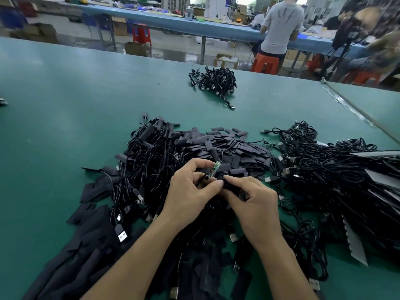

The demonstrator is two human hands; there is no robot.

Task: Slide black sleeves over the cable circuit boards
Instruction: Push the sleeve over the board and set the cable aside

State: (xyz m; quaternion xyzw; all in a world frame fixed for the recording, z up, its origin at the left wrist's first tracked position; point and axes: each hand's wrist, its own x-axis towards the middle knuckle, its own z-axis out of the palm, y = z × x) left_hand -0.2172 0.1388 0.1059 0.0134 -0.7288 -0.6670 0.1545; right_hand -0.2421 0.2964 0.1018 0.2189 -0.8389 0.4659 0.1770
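Note:
My left hand [190, 189] pinches a black cable just below its small green circuit board [214, 168], which sticks up and to the right above my fingers. Right beside it, my right hand [253, 202] grips a flat black sleeve [230, 182] between thumb and fingers, the sleeve's end close to the board's lower end. Both hands hover over a heap of loose black sleeves [218, 146] and tangled black USB cables [149, 161].
A big tangle of USB cables [337, 174] lies to the right and a smaller bundle [216, 81] sits farther back on the green table [65, 105]. Flat sleeves spread toward the near left edge. A person on an orange stool [265, 63] works at another bench behind.

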